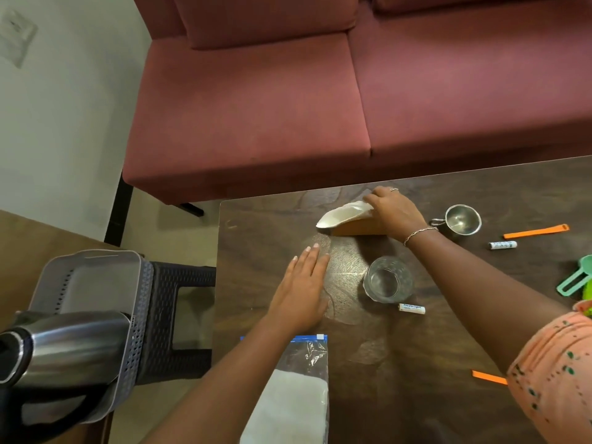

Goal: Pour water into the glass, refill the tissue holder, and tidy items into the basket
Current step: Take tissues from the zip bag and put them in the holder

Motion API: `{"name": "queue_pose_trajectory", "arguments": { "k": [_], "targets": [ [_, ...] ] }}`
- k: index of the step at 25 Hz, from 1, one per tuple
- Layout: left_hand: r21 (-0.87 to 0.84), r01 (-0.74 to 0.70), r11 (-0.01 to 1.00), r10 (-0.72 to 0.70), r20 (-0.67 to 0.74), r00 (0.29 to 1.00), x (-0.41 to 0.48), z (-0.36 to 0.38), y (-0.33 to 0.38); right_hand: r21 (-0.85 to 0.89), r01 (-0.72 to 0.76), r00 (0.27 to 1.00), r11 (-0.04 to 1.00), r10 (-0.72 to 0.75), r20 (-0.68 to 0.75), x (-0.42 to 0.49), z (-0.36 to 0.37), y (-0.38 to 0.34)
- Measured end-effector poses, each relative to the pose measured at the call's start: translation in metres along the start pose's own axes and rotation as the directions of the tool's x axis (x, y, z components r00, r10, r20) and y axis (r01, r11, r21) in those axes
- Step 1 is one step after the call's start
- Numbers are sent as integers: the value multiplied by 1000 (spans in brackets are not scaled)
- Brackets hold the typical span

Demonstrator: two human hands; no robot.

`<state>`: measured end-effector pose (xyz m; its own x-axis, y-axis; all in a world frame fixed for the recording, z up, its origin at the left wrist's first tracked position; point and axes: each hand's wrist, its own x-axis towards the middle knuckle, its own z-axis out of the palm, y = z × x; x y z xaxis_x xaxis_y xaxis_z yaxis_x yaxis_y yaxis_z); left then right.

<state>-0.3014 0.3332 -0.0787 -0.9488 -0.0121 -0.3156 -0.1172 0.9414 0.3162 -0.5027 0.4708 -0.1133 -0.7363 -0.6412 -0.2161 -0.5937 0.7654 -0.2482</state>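
Observation:
My right hand (395, 211) grips an orange tissue holder (358, 227) lying on its side at the far part of the dark wooden table (400, 363); a white wad of tissue (341, 214) sticks out of its left end. My left hand (302, 288) lies flat on the table with straight fingers, holding nothing. A clear glass (388, 279) with water in it stands between my arms. A zip bag of white tissues (293, 398) lies under my left forearm. The grey basket (93, 302) sits on a dark stool at the left, a steel kettle (64, 344) lying across it.
A small steel cup (461, 219) stands right of the holder. Two small white tubes (502, 245) (412, 309), two orange strips (535, 232) (488, 377) and a green scoop (576, 278) lie on the table's right side. A maroon sofa (320, 91) runs along the table's far edge.

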Motion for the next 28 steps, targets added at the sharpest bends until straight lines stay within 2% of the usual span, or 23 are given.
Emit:
{"name": "queue_pose_trajectory", "arguments": {
  "k": [4,6,8,11,14,18,24,28],
  "targets": [
    [-43,24,999,-24,20,1000,-11,13,-8,35,-22,993,999,18,120,7,9,-3],
    [-79,47,996,-44,32,999,-16,17,-14,17,-13,992,1000,11,129,9,15,-7],
    [-129,89,988,-86,34,996,-23,22,-23,39,0,999,999,-2,50,9,20,-16],
    [-196,236,952,-231,45,972,-42,36,-47,54,7,997,999,-3,-72,12,25,-28],
    [-185,350,918,-336,102,936,-65,49,-70,-11,-51,996,999,52,66,23,18,-17],
    [-166,391,905,-373,129,919,-82,61,-87,-100,-46,989,994,60,137,28,20,-11],
    [-195,357,914,-337,126,933,-88,70,-86,-127,-58,997,990,64,48,26,27,-22],
    [-275,359,892,-352,76,933,-93,69,-85,-104,23,1000,994,-22,12,8,16,-68]
  ]
}}
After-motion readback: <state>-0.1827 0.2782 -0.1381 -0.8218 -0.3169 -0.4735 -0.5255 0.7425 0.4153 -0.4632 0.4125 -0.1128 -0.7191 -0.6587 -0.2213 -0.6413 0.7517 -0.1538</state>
